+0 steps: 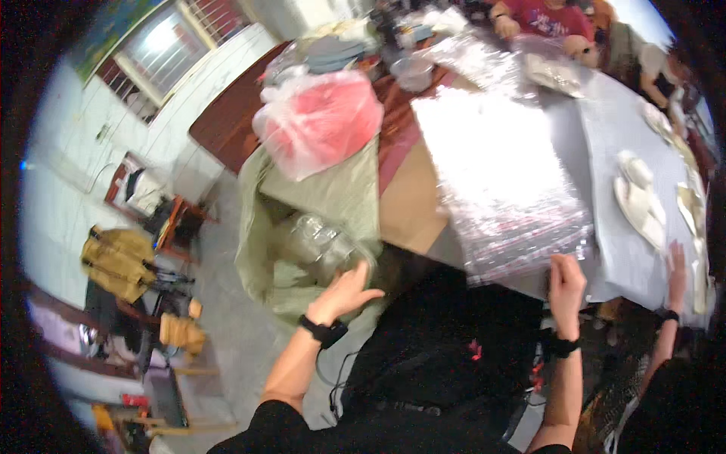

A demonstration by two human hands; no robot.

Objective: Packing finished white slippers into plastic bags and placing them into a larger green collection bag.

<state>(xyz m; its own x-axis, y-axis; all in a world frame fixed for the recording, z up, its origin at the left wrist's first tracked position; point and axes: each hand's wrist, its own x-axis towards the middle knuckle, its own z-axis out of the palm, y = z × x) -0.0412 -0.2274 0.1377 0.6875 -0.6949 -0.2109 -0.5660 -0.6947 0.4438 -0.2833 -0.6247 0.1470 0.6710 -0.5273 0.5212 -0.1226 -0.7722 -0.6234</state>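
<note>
While pale lettering shows on the red shirt (543, 15) of a person across the tabletop (234, 106), it is too blurred to make out. A clear plastic package (318, 236) lies inside the mouth of a green sack (253, 242), just beyond the left hand (344, 295), whose thumb spreads away from its outstretched fingers. The right hand (567, 286) is curled at the near edge of a stack of clear plastic bags (499, 170); whether it pinches them, I cannot tell. Beyond the sack's opening, a translucent bag with pink contents (321, 125) rests on its far flap. To the right, white slippers (639, 200) lie on a grey sheet (612, 151), near another person's hand (675, 276). Glare washes out much of the stack.
</note>
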